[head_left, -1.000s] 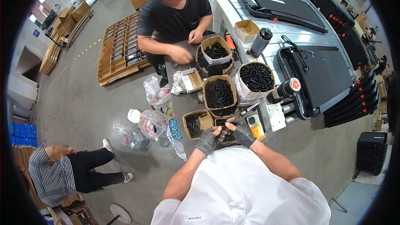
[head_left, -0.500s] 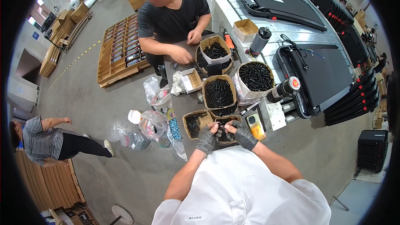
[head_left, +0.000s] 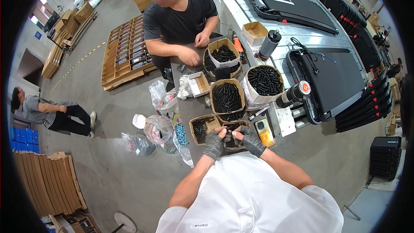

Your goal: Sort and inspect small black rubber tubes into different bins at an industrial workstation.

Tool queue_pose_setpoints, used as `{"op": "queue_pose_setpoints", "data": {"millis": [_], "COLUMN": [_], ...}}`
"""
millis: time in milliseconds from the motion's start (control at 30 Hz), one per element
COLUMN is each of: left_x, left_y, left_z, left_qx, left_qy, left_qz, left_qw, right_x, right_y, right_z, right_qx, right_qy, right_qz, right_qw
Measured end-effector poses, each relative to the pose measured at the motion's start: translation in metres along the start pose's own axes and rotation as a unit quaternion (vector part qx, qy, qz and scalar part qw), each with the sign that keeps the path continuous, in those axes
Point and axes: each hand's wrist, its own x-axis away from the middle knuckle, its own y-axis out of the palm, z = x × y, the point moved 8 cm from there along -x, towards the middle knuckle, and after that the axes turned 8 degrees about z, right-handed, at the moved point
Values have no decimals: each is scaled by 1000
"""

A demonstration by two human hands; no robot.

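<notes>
Fingertips (head_left: pixel 225 134) of both gloved hands meet over a small cardboard box (head_left: pixel 235 126), pinching a small dark part (head_left: pixel 228 138) between them; what exactly the part is cannot be told at this size. Left hand (head_left: pixel 214 143) and right hand (head_left: pixel 251 140) are both in grey gloves, curled and touching each other. Just left of them sits another open box of black pieces (head_left: pixel 202 127), and a yellow handheld device (head_left: pixel 263 132) lies just to the right. Beyond stand taller boxes full of black parts (head_left: pixel 227 96) and a round white sack of the same (head_left: pixel 264 80). Farther off, a co-worker's hands (head_left: pixel 189 56) rest by another filled box (head_left: pixel 223 54).
</notes>
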Motion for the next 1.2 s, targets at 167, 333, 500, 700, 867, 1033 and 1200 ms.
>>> {"op": "queue_pose_setpoints", "data": {"millis": [167, 333, 500, 700, 867, 1033, 1200], "left_x": [1, -6, -11, -25, -13, -13, -11], "left_y": [2, 1, -4, -21, -6, -7, -2], "left_z": [-3, -6, -1, -8, -25, -21, -17], "left_qx": [40, 5, -28, -165, 6, 26, 85], "left_qy": [-11, -16, 26, 107, -20, -37, -54], "left_qz": [6, 34, 64, 39, 19, 35, 27], "left_qw": [999, 999, 997, 980, 1000, 998, 995], "right_x": [0, 2, 8, 11, 18, 21, 11], "right_y": [-2, -2, 10, 14, 4, 11, 4], "right_z": [-8, -26, -46, -42, -47, -60, -49], "right_qx": [118, 157, 202, 203, 228, 291, 186], "right_qy": [-23, -172, -179, -260, -262, -361, -282], "right_qz": [29, 90, 60, 41, 62, 50, 59], "right_qw": [992, 968, 961, 943, 936, 885, 939]}}
